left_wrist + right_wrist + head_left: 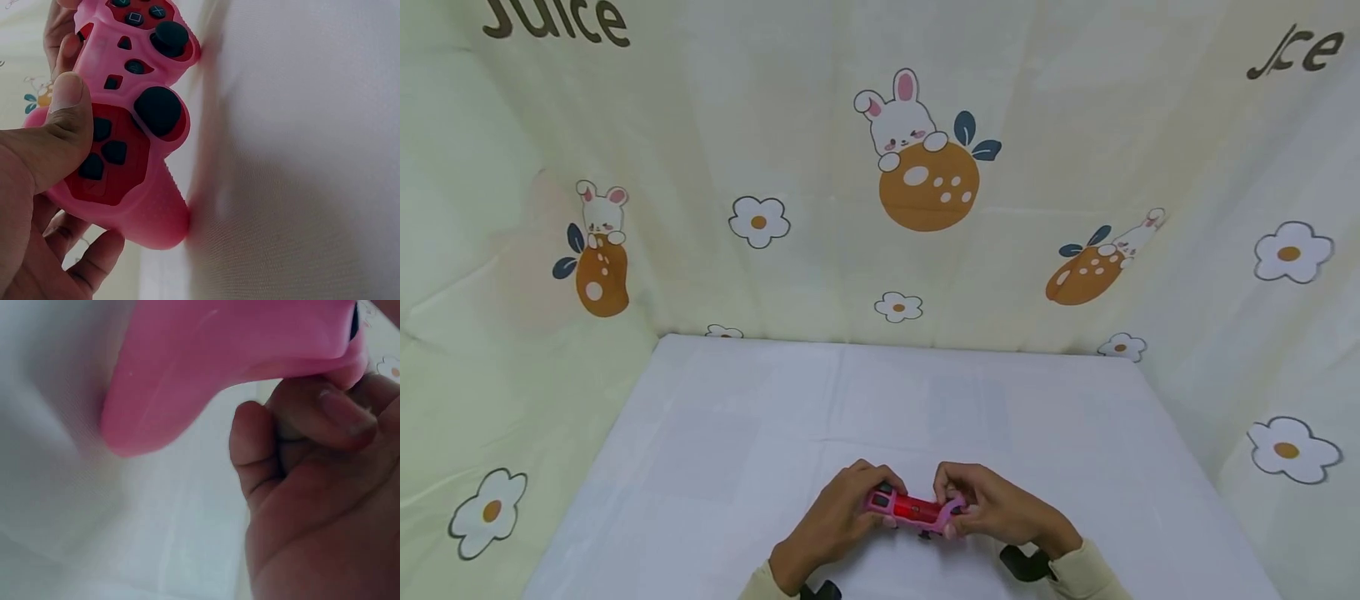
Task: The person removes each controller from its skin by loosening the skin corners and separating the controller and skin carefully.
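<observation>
A red game controller (917,509) in a pink silicone cover (167,219) stands on edge at the near middle of the white table. In the left wrist view its direction buttons (114,152) and black thumbstick (159,111) show. My left hand (842,510) grips one end, the thumb lying over the cover beside the direction buttons. At the other end, the fingers of my right hand (1000,504) pinch the cover's edge, where a curved pink strip stands out from the red body. The right wrist view shows a pink handle (169,381) pointing down at the cloth, with curled fingers at the upper edge.
A white cloth covers the table (820,400). Behind it and along both sides hangs a pale curtain (805,125) printed with rabbits, oranges and flowers. Black straps (1026,563) are on the wrists, by the beige sleeves (1090,575).
</observation>
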Action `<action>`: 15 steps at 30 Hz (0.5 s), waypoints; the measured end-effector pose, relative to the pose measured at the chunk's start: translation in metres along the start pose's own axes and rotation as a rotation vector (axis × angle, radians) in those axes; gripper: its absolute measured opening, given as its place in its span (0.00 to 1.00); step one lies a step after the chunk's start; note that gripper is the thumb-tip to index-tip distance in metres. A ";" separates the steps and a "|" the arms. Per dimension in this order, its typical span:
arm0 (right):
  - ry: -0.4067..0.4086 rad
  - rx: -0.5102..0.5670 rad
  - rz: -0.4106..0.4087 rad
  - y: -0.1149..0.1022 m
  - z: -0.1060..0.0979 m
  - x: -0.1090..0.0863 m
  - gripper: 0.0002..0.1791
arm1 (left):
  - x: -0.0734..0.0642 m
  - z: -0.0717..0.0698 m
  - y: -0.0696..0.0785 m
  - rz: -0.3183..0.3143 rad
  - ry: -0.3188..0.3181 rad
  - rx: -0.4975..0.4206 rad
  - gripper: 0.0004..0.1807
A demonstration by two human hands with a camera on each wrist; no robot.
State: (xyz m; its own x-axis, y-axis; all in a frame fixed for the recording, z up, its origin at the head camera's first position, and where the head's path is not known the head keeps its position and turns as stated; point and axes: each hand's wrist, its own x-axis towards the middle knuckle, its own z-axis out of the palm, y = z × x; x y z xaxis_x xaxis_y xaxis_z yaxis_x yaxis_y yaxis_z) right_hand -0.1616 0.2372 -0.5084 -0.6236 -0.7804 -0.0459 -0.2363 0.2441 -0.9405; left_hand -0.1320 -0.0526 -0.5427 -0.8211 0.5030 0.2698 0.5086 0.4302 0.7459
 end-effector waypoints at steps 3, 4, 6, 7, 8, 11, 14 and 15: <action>0.038 -0.073 0.009 -0.005 0.001 0.000 0.14 | 0.000 -0.001 -0.001 -0.001 0.009 0.010 0.22; 0.048 -0.095 0.008 -0.007 0.002 0.000 0.14 | 0.000 -0.001 -0.001 0.001 0.011 0.008 0.22; 0.078 -0.126 0.025 -0.009 0.004 -0.002 0.14 | -0.001 -0.001 -0.001 -0.002 0.009 0.000 0.22; 0.097 -0.136 0.036 -0.009 0.005 -0.002 0.13 | -0.001 -0.001 -0.002 -0.002 0.009 -0.005 0.22; 0.118 -0.145 0.046 -0.010 0.006 -0.003 0.13 | -0.001 0.000 -0.002 -0.006 0.006 -0.011 0.22; 0.191 -0.169 0.063 -0.009 0.010 -0.006 0.12 | -0.001 0.001 -0.002 -0.011 0.005 -0.018 0.21; 0.260 -0.173 0.046 -0.006 0.014 -0.010 0.11 | -0.001 0.001 -0.001 -0.015 0.007 -0.024 0.20; 0.281 -0.174 0.034 -0.005 0.015 -0.010 0.10 | 0.000 0.002 -0.001 -0.017 0.008 -0.024 0.20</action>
State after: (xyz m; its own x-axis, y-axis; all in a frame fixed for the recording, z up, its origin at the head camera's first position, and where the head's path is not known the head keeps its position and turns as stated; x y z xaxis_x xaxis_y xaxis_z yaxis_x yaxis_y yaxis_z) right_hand -0.1424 0.2352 -0.5084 -0.8086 -0.5869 0.0415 -0.3206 0.3803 -0.8675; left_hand -0.1316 -0.0518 -0.5443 -0.8317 0.4895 0.2619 0.4883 0.4205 0.7647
